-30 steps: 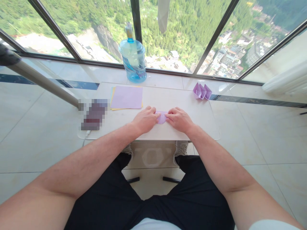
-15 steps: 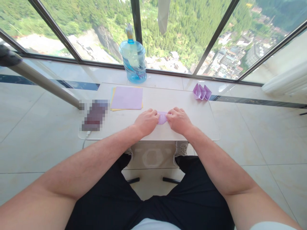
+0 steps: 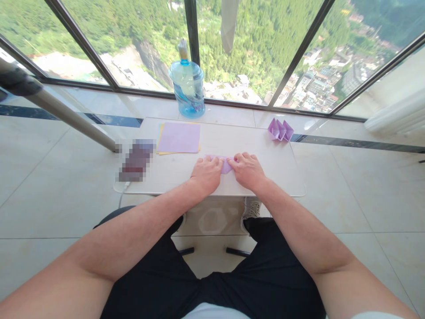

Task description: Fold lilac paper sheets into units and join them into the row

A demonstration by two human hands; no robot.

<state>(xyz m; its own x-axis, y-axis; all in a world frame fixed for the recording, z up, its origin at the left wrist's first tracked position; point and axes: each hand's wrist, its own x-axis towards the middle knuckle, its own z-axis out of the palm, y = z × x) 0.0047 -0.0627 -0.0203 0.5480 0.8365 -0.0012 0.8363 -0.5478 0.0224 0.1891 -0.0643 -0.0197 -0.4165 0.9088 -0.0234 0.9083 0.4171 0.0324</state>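
Observation:
A small folded piece of lilac paper [image 3: 226,164] lies near the front edge of a low white table [image 3: 285,177]. My left hand [image 3: 206,175] presses on its left part with curled fingers. My right hand [image 3: 247,170] pinches its right part, fingertips meeting the left hand's over the paper. Most of the piece is hidden under my fingers.
A stack of flat lilac and yellow sheets [image 3: 179,138] lies at the table's back left, beside a blurred dark object [image 3: 136,160]. Finished lilac paper folds [image 3: 280,129] stand at the back right corner. A blue water jug [image 3: 187,87] stands by the window. A metal pole [image 3: 63,113] slants at left.
My hands have drawn closer together over the paper, and its edge now shows beyond my left fingers. The view has shifted slightly down.

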